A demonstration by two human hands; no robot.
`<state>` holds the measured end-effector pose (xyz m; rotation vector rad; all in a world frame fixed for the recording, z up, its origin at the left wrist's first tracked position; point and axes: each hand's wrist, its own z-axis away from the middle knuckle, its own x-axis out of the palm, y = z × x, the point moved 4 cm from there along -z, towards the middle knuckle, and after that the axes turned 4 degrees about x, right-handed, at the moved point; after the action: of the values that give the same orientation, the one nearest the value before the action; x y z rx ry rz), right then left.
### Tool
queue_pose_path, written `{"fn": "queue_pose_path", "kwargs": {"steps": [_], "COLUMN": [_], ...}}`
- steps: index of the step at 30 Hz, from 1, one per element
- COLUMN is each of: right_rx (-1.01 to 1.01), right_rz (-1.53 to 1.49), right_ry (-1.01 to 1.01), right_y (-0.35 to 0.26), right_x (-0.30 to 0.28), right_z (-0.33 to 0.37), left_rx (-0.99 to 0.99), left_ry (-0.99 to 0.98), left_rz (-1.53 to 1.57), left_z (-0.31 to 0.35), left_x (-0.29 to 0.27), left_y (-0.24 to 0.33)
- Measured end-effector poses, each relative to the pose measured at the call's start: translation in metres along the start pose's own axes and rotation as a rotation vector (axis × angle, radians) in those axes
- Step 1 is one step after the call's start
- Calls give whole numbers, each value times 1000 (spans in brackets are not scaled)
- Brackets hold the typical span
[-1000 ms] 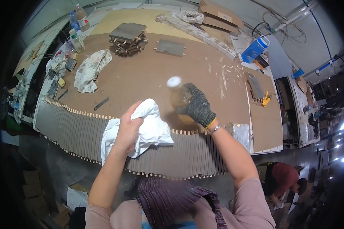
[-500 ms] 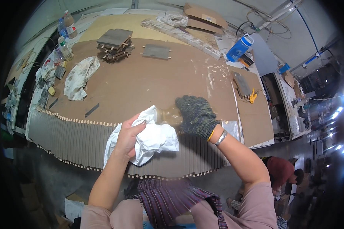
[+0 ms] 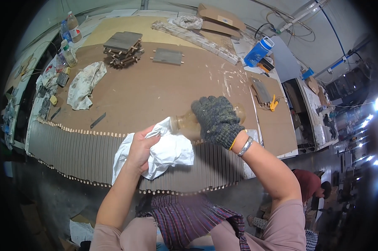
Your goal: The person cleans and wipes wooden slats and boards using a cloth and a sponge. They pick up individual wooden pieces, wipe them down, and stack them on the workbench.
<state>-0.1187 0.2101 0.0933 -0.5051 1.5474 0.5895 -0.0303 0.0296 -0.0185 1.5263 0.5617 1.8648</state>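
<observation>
bottle [image 3: 189, 127], one, and white cloth [image 3: 171, 151], one, in two hands [image 3: 218, 119]

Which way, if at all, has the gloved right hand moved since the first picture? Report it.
Yes: judged against the yellow tool, the right hand has shifted rightward, nearer to it.

A stained rag [image 3: 85, 87] (rumpled) lies near some bottles [image 3: 70, 57].

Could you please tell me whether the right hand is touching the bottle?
Touching: the head view shows the gloved right hand wrapped around the bottle, with its ends showing on either side.
</observation>
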Motion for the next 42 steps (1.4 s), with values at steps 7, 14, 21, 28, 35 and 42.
{"fn": "queue_pose_path", "kwargs": {"steps": [7,14,21,28,35,42], "right_rx": [-10,-49,36,373,579,454], "right_rz": [4,-33,-149,-865,-1020,-554], "right_ry": [0,41,91,396,387,596], "right_y": [-1,-5,11,54,66,28], "right_x": [-4,1,18,81,153,90], "right_z": [-2,-3,4,2,2,72], "left_rx": [-36,-53,-53,368,701,772], "left_ry": [-9,-3,-1,66,-387,-350], "left_rz": [6,27,-79,-560,-1893,-2078], "left_z": [0,3,11,53,70,46], "left_x": [-3,-1,-3,-7,32,19], "left_y": [-2,0,5,127,64,-8]}}
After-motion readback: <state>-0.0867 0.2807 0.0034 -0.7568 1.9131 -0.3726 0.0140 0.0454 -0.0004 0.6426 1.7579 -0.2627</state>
